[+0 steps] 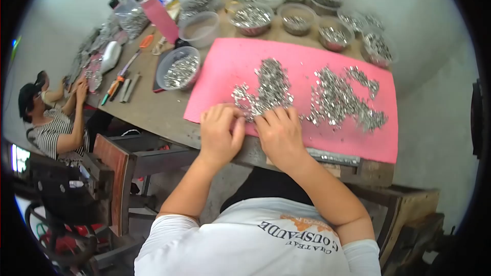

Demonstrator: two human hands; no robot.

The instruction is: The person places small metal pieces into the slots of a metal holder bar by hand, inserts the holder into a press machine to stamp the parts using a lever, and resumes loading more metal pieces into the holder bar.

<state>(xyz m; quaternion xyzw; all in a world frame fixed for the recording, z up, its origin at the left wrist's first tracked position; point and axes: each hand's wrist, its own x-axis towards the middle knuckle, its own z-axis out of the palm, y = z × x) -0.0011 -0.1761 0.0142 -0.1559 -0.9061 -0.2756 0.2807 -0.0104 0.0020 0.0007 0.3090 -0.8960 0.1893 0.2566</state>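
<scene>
A pink mat [232, 56] lies on the workbench, strewn with small shiny silver metal pieces. One pile of metal pieces [273, 84] spreads across its middle; a second pile [335, 97] lies to the right. At the near edge of the middle pile, my left hand [221, 129] rests with its fingers bent together and the thumb close to the index finger. Beside it, my right hand [280, 132] curls its fingers down at the pile's near side. Both hands' fingertips are partly hidden, and whatever they pinch is too small to make out.
Clear plastic tubs [250, 18] of metal pieces line the back; a nearer tub [179, 69] stands left of the mat. Pens [115, 87], an orange-handled tool [147, 41] and a white bottle [110, 56] lie farther left. A person in a striped shirt [64, 133] sits at the far left.
</scene>
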